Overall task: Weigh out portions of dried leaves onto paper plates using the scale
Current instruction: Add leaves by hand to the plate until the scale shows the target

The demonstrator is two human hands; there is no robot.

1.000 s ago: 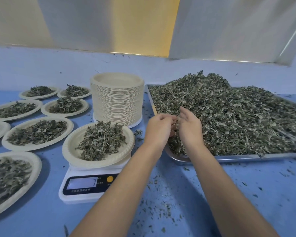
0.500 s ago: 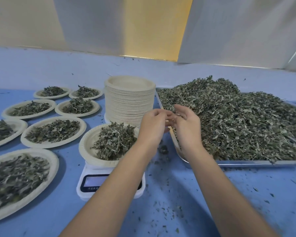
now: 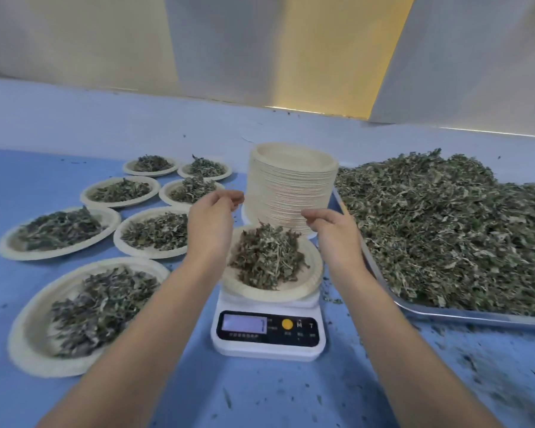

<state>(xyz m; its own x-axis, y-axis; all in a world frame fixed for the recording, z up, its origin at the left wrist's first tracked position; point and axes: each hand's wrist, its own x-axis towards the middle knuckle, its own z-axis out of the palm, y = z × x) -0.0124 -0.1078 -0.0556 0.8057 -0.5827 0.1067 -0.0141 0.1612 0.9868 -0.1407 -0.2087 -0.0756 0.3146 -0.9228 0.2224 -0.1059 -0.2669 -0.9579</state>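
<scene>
The paper plate [image 3: 315,274] being filled sits on the white scale [image 3: 267,347], near the front centre of the blue tabletop [image 3: 260,396]. A loose heap of dried leaves [image 3: 267,257] covers most of the plate. The scale's pale display [image 3: 244,323] faces the person with a yellow button [image 3: 287,324] just to its right; the reading is too blurred to make out.

Both hands hover above the plate, apart from each other. The left hand [image 3: 212,223] hangs over the plate's 10 o'clock edge and the right hand [image 3: 334,234] over its 2 o'clock edge. Each grip is drawn together, with the fingers curled down and the fingertips bunched toward the thumb. Whether either one pinches any leaves I cannot tell, since the tips are small and turned away from the camera. Neither hand touches the plate or the heap.

At 12 o'clock from the scale, just behind it, stands a tall stack of empty plates [image 3: 292,186]. At 3 o'clock lies a metal tray [image 3: 445,313] — its near corner is just beside the scale — piled with the bulk leaves [image 3: 445,227]. Seven filled plates spread from 8 to 11 o'clock, lying close together in loose rows, the nearest filled plate [image 3: 24,338] being at 8 o'clock. Leaf crumbs [image 3: 464,359] are scattered over the tabletop in front of the tray and at 5 o'clock from the scale.
</scene>
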